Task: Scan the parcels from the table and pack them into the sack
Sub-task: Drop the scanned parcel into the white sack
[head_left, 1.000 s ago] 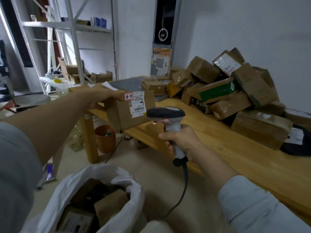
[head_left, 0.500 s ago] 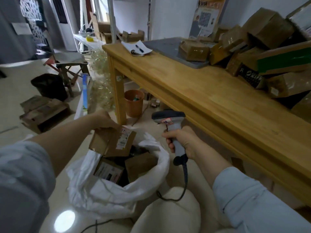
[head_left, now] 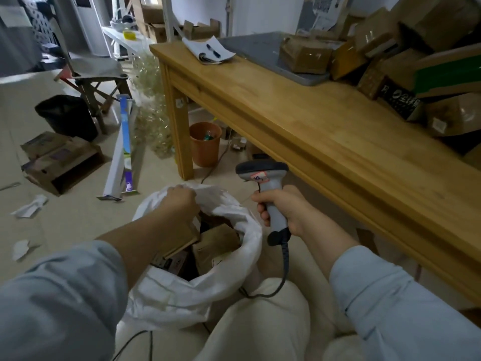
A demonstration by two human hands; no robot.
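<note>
Beside the worktop [head_left: 325, 142], on the floor: sack [head_left: 208, 287], mouth open, parcels [head_left: 216, 243] inside.

Left hand [head_left: 182, 201] is curled at the far rim (grip hidden), likely to hold the sack open.

Right hand [head_left: 283, 212] is wrapped round the scanner [head_left: 263, 175], held clear of the sack and ready for the unscanned pile [head_left: 416, 29] on the worktop.

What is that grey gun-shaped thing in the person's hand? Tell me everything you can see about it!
It is a handheld barcode scanner, plastic by the look of it. It has a wide dark head on top, a light grey handle and a small red-and-white sticker just under the head. A black cable leaves the handle's bottom and hangs down in a curve. The right hand grips the handle, holding it upright in the air between the white sack and the wooden table.
</note>
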